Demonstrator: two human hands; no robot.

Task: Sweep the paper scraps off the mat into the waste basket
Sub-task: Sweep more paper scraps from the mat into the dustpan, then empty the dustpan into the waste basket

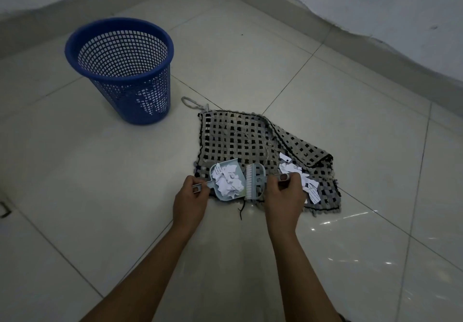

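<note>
Mat: the grey and black woven cloth mat (253,143) lies flat on the pale tiled floor (350,111). Its far right edge is folded over.
Dustpan: the small light blue plastic dustpan (226,182) sits on the near left corner of the mat. It lies low so paper can slide in.
Left hand: the left hand (191,199) has its fingers curled round the dustpan handle. This keeps the pan from slipping.
Brush: the small light blue brush with white bristles (251,182) stands right at the mouth of the dustpan, bristles down, to push paper in.
Right hand: the right hand (283,192) grips the brush handle.
Scraps in pan: a heap of white torn paper scraps (229,180) fills the dustpan.
Scraps left: more white paper bits (304,181) lie on the near right part of the mat, just past the right hand. They probably need one more sweep.
Basket: the blue plastic mesh waste basket (122,68) stands upright, well apart from the mat, off its far left corner. A few white bits seem to show through its mesh.
</note>
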